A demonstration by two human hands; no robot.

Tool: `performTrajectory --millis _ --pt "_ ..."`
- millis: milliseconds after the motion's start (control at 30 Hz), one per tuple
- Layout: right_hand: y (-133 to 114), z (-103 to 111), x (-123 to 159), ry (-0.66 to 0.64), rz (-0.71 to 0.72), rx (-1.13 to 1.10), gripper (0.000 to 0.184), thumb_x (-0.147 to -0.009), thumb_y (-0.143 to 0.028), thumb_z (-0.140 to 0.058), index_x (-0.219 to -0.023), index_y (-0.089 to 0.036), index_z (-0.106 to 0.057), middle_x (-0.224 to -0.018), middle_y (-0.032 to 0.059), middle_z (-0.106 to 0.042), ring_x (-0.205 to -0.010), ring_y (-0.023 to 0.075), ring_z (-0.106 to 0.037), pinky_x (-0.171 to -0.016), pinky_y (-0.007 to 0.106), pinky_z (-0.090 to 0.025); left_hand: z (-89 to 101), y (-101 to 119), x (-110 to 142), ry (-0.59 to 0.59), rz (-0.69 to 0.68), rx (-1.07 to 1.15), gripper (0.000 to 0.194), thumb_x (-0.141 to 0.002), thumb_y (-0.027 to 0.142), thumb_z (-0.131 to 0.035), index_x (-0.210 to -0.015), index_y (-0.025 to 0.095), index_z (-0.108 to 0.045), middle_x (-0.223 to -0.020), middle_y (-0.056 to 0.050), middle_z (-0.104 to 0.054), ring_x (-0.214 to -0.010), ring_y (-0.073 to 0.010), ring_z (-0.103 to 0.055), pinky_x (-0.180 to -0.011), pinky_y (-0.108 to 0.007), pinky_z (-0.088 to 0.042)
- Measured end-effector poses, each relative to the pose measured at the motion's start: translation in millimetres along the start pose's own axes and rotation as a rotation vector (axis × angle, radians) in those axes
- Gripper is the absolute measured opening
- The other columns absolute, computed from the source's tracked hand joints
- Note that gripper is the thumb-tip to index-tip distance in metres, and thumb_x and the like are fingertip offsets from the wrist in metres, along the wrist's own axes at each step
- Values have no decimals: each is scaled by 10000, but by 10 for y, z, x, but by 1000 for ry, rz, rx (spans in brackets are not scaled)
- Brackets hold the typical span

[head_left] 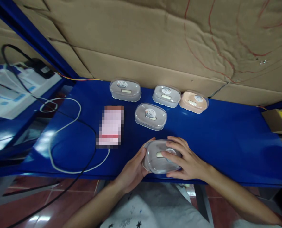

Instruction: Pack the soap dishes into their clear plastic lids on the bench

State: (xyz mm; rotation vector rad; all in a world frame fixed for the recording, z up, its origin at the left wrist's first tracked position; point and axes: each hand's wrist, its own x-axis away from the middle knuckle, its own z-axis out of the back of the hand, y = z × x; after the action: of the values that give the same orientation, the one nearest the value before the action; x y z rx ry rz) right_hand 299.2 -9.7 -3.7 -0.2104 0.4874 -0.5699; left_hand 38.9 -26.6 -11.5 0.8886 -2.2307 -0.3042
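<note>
Close to the front edge of the blue table, a grey oval box with a clear lid [155, 163] is held between both hands. My left hand [136, 164] grips its left side, thumb along the rim. Over the right part of the lid lies my right hand [187, 158], its fingers curled across the round label and beside the white tab. A similar grey box [143, 122] stands just beyond. Farther back are another grey box [117, 95], a light grey box [163, 99] and a peach box [197, 109], each with a clear lid and a round label.
A phone with a blurred screen [111, 125] lies left of the boxes, plugged into a white cable [50, 147]. A black cable [93, 155] crosses the table's left side. White power strips [10, 104] sit far left. Cardboard [131, 38] walls the back; a carton [277, 122] stands right.
</note>
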Motion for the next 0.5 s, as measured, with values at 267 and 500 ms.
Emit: performTrajectory --millis 267,500 --pt "-12 2 3 -9 -7 -12 845 -957 -482 -760 -1653 -207 -366 -1529 203 -494 -1575 415 -346 -1183 620 -490 -13 55 14 -2 5 50 581 -1017 579 -630 -1540 329 -585 -1525 -61 -658 -1338 -302 -653 -1091 -422 -541" --pt "19 21 -11 -3 -26 -84 872 -970 -435 -752 -1687 -223 -304 -1580 201 -430 -1576 390 -345 -1201 605 -490 -14 41 4 -1 -12 -3 662 -1015 607 -614 -1607 340 -486 -1577 -72 -609 -1414 -339 -597 -1173 -508 -482"
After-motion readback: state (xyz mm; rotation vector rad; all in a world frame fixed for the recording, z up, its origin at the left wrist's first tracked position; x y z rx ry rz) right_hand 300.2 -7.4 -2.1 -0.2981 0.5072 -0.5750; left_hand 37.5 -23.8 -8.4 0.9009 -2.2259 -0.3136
